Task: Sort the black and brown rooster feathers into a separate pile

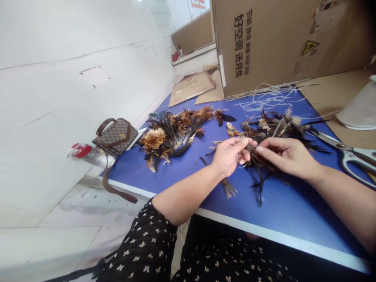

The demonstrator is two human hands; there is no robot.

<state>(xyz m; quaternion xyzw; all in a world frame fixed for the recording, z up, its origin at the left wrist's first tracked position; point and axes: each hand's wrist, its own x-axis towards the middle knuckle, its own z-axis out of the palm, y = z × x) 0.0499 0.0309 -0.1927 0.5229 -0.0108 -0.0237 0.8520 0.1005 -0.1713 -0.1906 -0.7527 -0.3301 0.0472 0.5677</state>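
Landmark: the large cardboard box (pixel 273 43) on the blue counter (pixel 129 166). Both hands work in front of the box, on its near side. Right hand (pixel 286 154): grip appears clamped, thumb to fingertips, on dark feathers (pixel 259 178), which trail toward the near edge. Left hand (pixel 230 156): thumb lies close to the forefinger beside the same feathers; cannot tell whether anything is pinched there.

Feather heap (pixel 266 123): in front of the box, just beyond the hands. Brown-and-black pile (pixel 179 131): left of and nearer than the box. White strands (pixel 270 98): by the box's foot. Scissors (pixel 340 145): front right of the box.

Handling (judged): very light, soft vanes, springy slim quills; barbs probably bend and split if rubbed, and loose pieces may drift. Best hold: quill ends, fingertip pinch, gentle pressure, vanes left free.
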